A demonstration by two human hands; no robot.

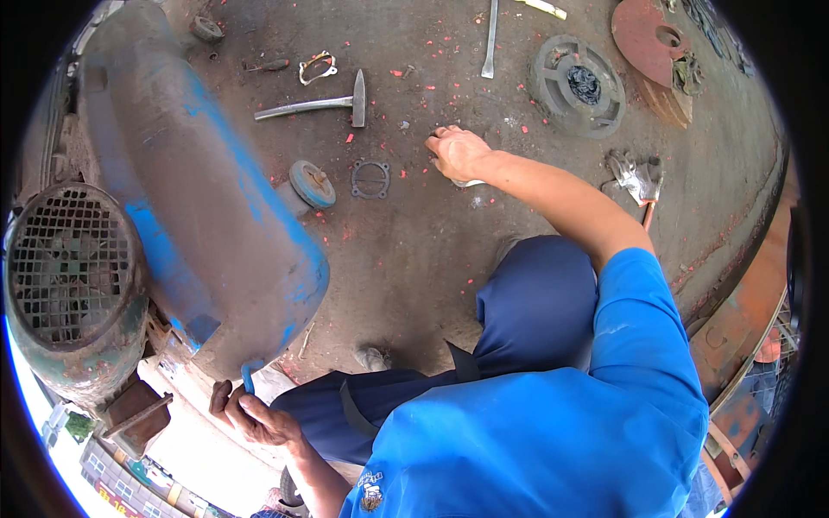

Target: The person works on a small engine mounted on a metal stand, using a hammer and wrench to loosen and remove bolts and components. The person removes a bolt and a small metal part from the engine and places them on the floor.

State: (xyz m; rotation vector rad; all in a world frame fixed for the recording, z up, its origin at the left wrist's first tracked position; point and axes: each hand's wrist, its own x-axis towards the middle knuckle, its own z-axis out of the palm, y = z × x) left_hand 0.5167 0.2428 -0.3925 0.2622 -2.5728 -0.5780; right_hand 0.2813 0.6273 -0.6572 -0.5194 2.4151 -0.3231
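At the lower end of a worn blue and brown tank [229,229], my left hand [263,419] has its fingers curled around a blue bent pipe [249,378]. My right hand [459,155] reaches down to the dirty floor, fingers bent and pressed together; whatever they hold is hidden beneath them. A pale curved edge [469,183] shows under the right wrist. To the left of that hand lies a dark flat ring with lugs and a bar across it [372,164]. A round blue-rimmed fitting [313,184] juts from the tank's side.
A hammer [358,102], a brass-coloured ring [317,57] and a flat metal bar [490,43] lie farther off. A spoked wheel [557,86], a reddish disc [635,30] and a crumpled silvery thing [639,181] are at right. A motor with a mesh cover [73,259] stands left.
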